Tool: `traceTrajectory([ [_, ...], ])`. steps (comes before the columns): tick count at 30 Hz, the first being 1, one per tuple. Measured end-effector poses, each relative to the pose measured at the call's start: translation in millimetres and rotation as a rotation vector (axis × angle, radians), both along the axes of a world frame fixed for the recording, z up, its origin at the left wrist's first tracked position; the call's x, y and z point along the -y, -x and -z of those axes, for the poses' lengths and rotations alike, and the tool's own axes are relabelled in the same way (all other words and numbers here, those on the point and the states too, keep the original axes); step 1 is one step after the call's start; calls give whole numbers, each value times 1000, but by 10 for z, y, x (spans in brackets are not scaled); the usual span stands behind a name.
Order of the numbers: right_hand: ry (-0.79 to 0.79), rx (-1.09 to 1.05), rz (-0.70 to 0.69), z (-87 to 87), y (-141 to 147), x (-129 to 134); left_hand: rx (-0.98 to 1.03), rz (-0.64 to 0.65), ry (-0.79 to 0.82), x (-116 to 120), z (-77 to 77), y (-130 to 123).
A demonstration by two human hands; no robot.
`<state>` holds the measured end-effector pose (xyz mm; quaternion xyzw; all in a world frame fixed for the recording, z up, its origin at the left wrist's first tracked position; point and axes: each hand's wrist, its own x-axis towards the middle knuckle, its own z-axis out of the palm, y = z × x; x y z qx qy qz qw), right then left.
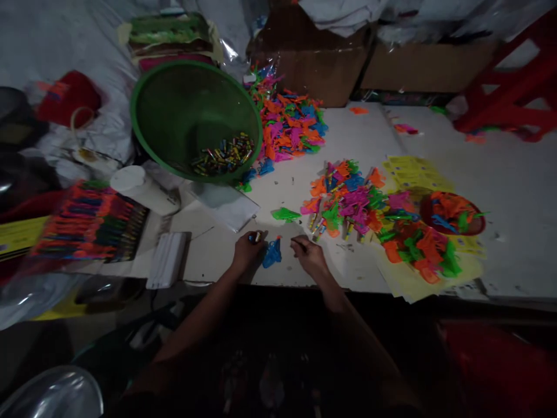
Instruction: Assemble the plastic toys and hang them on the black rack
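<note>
My left hand [247, 252] is closed around a small battery-like cylinder [258, 236], whose pale end shows at the fingertips; a dark blue bit shows beside it. On the table just right of that hand lies a flat blue plastic toy piece [272, 254]. My right hand [311, 255] is on the other side of the blue piece, its fingertips pinched together over something small and dark that I cannot make out. Beyond both hands lies a green plastic piece [285, 214]. A pile of coloured pieces [354, 197] stands to the right, several with cylinders attached.
At the back left, a tilted green basin [141, 125] holds many small cylinders [228, 154]. Beside it is a heap of coloured pieces [291, 128]. A white bottle [145, 188], a white power strip [166, 260] and bagged pieces [91, 223] are left; a red bowl [477, 223] is right.
</note>
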<state>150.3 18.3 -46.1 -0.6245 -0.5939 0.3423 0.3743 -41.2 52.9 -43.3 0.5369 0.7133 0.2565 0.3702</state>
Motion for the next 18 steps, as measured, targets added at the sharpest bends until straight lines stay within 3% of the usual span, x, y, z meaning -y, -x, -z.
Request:
traceTrajectory([
  [4,-91,198,8,73,308,-52,-93,19,-49,162,-61,77],
  [9,6,351,-57,15,396,-16,-139,294,-142,379,-15,-20],
  [11,72,226,-58,11,420,-20,-119,311,-164,421,1,-100],
  [14,107,-146,51,16,392,-29,14,222,-152,404,-41,-158],
  [18,147,-654,200,-30,299,4,467,39,52,326,-197,-130],
])
